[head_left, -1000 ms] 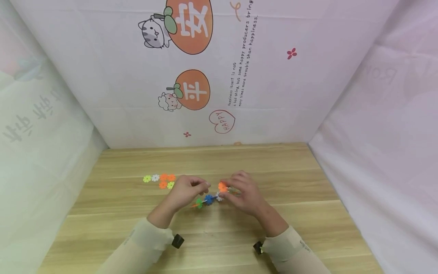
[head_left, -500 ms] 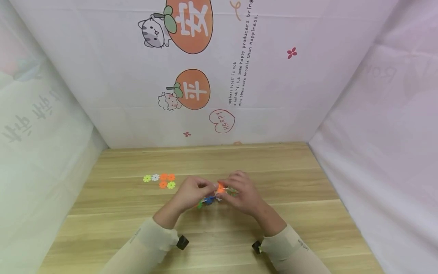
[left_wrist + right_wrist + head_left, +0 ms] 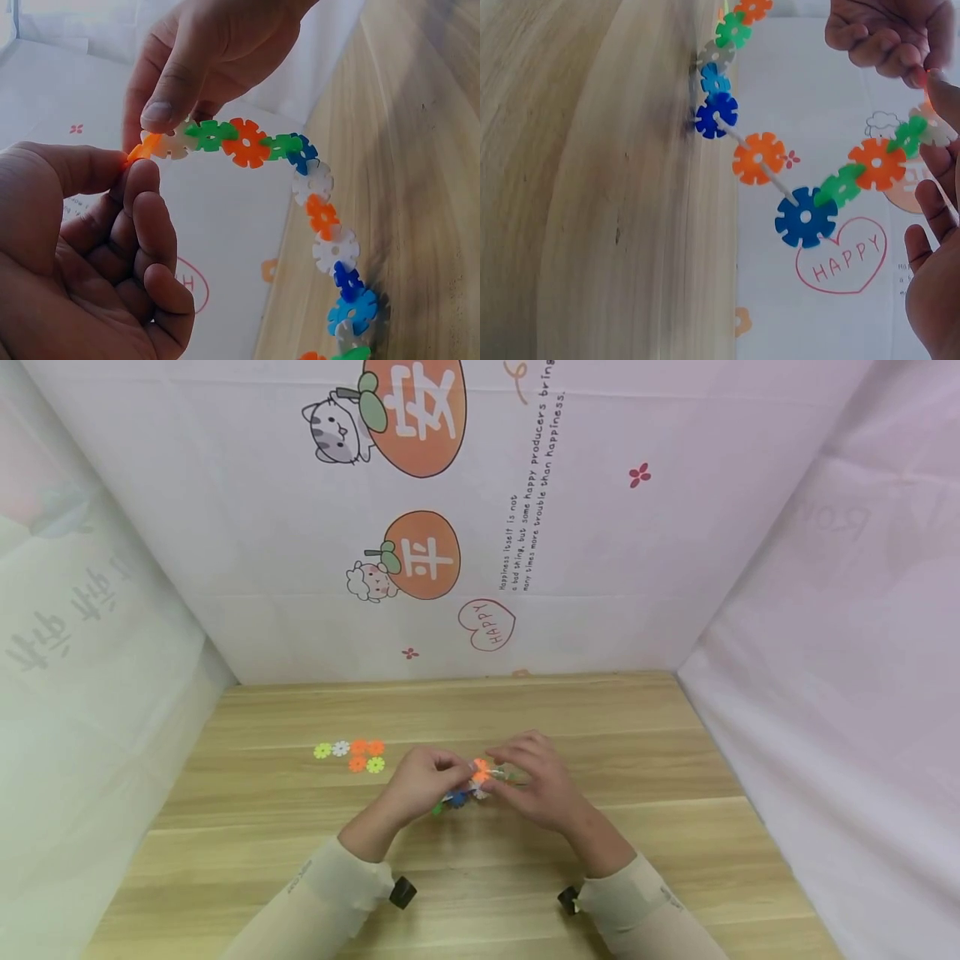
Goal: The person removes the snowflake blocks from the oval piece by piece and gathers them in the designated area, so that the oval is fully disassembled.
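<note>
A chain of notched plastic snowflake discs (image 3: 245, 142) in orange, green, white and blue curves down from the hands toward the table. My left hand (image 3: 416, 785) pinches an orange snowflake disc (image 3: 141, 150) between thumb and forefinger at the chain's end, its other fingers curled. Beside it my right hand (image 3: 546, 789) has thumb and forefinger spread around this end. In the left wrist view, the right thumb (image 3: 159, 114) is right at the edge of the orange disc and the whitish disc (image 3: 176, 144) joined to it. Hands cover part of the chain in the head view.
Several loose snowflake discs, orange, white and yellow-green, lie left of the hands on the wooden table (image 3: 285, 852); one is a white disc (image 3: 341, 748). A printed white cloth (image 3: 300, 627) stands behind the table, with more white cloth at both sides.
My left hand has moved right to the orange disc and now pinches it. The disc has shifted slightly left, and the right forefinger and thumb have spread from it.
</note>
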`<state>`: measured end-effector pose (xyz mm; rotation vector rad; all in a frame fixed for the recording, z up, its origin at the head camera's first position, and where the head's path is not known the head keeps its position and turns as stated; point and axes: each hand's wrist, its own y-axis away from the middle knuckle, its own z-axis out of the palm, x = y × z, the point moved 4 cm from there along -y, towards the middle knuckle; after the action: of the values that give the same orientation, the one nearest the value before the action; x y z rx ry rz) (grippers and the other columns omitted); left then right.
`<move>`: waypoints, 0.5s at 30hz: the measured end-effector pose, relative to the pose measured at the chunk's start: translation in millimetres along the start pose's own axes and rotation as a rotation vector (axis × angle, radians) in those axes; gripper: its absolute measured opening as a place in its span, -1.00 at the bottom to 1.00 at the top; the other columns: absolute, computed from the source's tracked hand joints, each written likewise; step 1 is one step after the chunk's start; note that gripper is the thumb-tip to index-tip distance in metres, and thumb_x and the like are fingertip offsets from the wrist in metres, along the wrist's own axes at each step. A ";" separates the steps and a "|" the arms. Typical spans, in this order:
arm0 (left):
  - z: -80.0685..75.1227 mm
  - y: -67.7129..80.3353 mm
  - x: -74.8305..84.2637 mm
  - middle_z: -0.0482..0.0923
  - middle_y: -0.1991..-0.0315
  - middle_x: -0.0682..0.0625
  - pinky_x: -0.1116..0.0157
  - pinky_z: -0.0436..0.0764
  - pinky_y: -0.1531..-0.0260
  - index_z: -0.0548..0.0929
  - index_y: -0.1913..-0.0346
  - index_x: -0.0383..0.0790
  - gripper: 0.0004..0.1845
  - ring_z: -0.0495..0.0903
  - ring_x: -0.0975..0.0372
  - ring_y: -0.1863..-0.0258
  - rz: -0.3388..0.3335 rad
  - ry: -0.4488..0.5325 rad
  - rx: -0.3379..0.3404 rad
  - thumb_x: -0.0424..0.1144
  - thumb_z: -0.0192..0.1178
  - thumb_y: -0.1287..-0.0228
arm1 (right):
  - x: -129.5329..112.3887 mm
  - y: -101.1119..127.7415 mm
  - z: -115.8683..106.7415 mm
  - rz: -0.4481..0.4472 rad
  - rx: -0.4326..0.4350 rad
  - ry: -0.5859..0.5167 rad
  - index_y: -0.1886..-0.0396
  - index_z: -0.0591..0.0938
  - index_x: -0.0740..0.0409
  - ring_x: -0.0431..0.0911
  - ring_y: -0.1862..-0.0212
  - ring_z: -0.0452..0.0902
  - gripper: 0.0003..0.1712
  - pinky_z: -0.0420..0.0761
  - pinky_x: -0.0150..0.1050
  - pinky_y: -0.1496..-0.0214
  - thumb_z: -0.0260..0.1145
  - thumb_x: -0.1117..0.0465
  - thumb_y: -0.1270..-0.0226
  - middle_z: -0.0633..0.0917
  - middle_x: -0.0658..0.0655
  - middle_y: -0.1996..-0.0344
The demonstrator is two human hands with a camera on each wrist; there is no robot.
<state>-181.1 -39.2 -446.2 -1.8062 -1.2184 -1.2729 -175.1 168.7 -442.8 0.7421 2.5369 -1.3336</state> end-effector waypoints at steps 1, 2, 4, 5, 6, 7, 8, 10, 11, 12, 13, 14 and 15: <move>-0.2 0.0 0.1 0.78 0.21 0.05 0.05 0.68 0.01 0.85 0.28 -0.12 -0.74 0.70 0.16 0.07 -0.001 0.004 0.000 -0.06 0.28 -0.47 | 0.3 0.2 -1.7 0.003 0.010 0.002 -0.04 0.76 0.15 -0.07 0.02 0.55 -0.54 0.46 -0.10 -0.10 0.62 0.08 -0.19 0.77 -0.02 0.19; -0.4 0.1 0.3 0.78 0.20 0.06 0.06 0.68 0.02 0.85 0.28 -0.11 -0.73 0.69 0.17 0.07 0.000 0.002 0.002 -0.05 0.27 -0.47 | 0.4 0.3 -3.3 0.006 0.015 0.004 -0.01 0.77 0.14 -0.07 0.03 0.54 -0.58 0.45 -0.10 -0.10 0.61 0.09 -0.20 0.77 -0.02 0.20; -0.9 -0.2 0.4 0.78 0.19 0.04 0.08 0.68 0.03 0.85 0.29 -0.11 -0.73 0.69 0.17 0.08 0.004 0.000 0.003 -0.05 0.27 -0.47 | 0.2 0.4 -5.7 0.006 0.024 0.008 0.05 0.78 0.12 -0.08 0.06 0.54 -0.68 0.45 -0.10 -0.08 0.59 0.13 -0.23 0.77 -0.03 0.23; -1.0 -0.2 0.8 0.78 0.20 0.01 0.09 0.68 0.05 0.85 0.29 -0.11 -0.74 0.69 0.17 0.11 0.006 0.006 0.002 -0.06 0.27 -0.47 | -0.3 0.2 -6.6 0.005 0.026 0.011 0.08 0.79 0.10 -0.09 0.07 0.54 -0.73 0.45 -0.11 -0.06 0.58 0.15 -0.24 0.78 -0.05 0.24; -1.1 -0.3 1.4 0.78 0.21 -0.01 0.10 0.68 0.06 0.84 0.28 -0.11 -0.74 0.69 0.17 0.12 0.009 0.011 0.004 -0.06 0.27 -0.47 | -0.7 0.2 -7.3 0.003 0.027 0.014 0.12 0.79 0.08 -0.10 0.09 0.54 -0.77 0.45 -0.12 -0.05 0.57 0.17 -0.25 0.78 -0.08 0.25; -1.3 -0.2 1.3 0.77 0.21 -0.02 0.09 0.69 0.07 0.84 0.28 -0.12 -0.74 0.69 0.17 0.14 0.011 0.018 0.005 -0.06 0.28 -0.47 | -1.3 0.1 -7.3 -0.001 0.027 0.019 0.15 0.80 0.05 -0.12 0.11 0.54 -0.81 0.45 -0.13 -0.03 0.56 0.19 -0.25 0.77 -0.11 0.26; -1.5 -0.2 1.2 0.77 0.21 -0.02 0.10 0.69 0.08 0.84 0.28 -0.12 -0.74 0.68 0.17 0.16 0.013 0.020 0.007 -0.06 0.28 -0.47 | -2.0 0.1 -7.2 -0.006 0.028 0.026 0.17 0.80 0.03 -0.13 0.12 0.54 -0.83 0.46 -0.15 -0.01 0.56 0.21 -0.25 0.77 -0.14 0.26; -1.6 -0.1 0.9 0.77 0.23 -0.08 0.06 0.69 0.09 0.84 0.27 -0.13 -0.76 0.68 0.15 0.20 0.014 0.035 0.005 -0.08 0.29 -0.47 | -3.1 0.3 -6.9 -0.013 0.029 0.035 0.22 0.80 0.01 -0.14 0.14 0.55 -0.85 0.47 -0.17 0.01 0.57 0.25 -0.23 0.78 -0.16 0.27; -1.7 0.1 0.8 0.76 0.24 -0.08 0.06 0.69 0.09 0.84 0.26 -0.14 -0.76 0.68 0.15 0.21 0.012 0.038 0.006 -0.08 0.29 -0.47 | -3.5 0.4 -6.8 -0.014 0.028 0.039 0.23 0.80 0.00 -0.15 0.15 0.55 -0.85 0.47 -0.17 0.02 0.58 0.26 -0.21 0.78 -0.16 0.27; -1.8 0.3 0.5 0.76 0.24 -0.08 0.04 0.69 0.09 0.84 0.26 -0.14 -0.76 0.68 0.15 0.21 0.008 0.042 0.006 -0.08 0.29 -0.46 | -3.5 0.7 -6.5 -0.013 0.025 0.042 0.24 0.81 -0.01 -0.15 0.15 0.55 -0.85 0.47 -0.17 0.02 0.58 0.27 -0.21 0.78 -0.16 0.27; -2.1 0.4 -0.2 0.76 0.24 -0.08 0.01 0.69 0.07 0.84 0.26 -0.14 -0.76 0.68 0.14 0.21 0.003 0.042 0.007 -0.08 0.29 -0.46 | -3.6 0.9 -6.4 -0.012 0.023 0.048 0.25 0.80 -0.01 -0.15 0.15 0.56 -0.86 0.48 -0.17 0.02 0.58 0.27 -0.21 0.78 -0.15 0.27; -2.5 0.6 -0.5 0.76 0.23 -0.06 0.03 0.69 0.08 0.84 0.25 -0.15 -0.75 0.68 0.15 0.20 -0.003 0.039 0.008 -0.07 0.29 -0.47 | -3.4 1.3 -6.5 -0.007 0.021 0.051 0.26 0.80 0.00 -0.14 0.14 0.56 -0.87 0.49 -0.16 0.02 0.57 0.27 -0.22 0.78 -0.15 0.27; -3.3 1.1 -0.7 0.77 0.23 -0.05 0.03 0.69 0.07 0.84 0.25 -0.14 -0.75 0.69 0.15 0.20 -0.013 0.038 0.013 -0.06 0.29 -0.46 | -3.0 1.8 -6.6 -0.002 0.018 0.051 0.26 0.81 0.01 -0.14 0.14 0.56 -0.88 0.49 -0.16 0.01 0.57 0.27 -0.24 0.78 -0.14 0.27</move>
<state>-181.4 -42.6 -445.6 -1.7594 -1.2170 -1.2984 -171.2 173.9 -439.2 0.7870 2.5691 -1.3563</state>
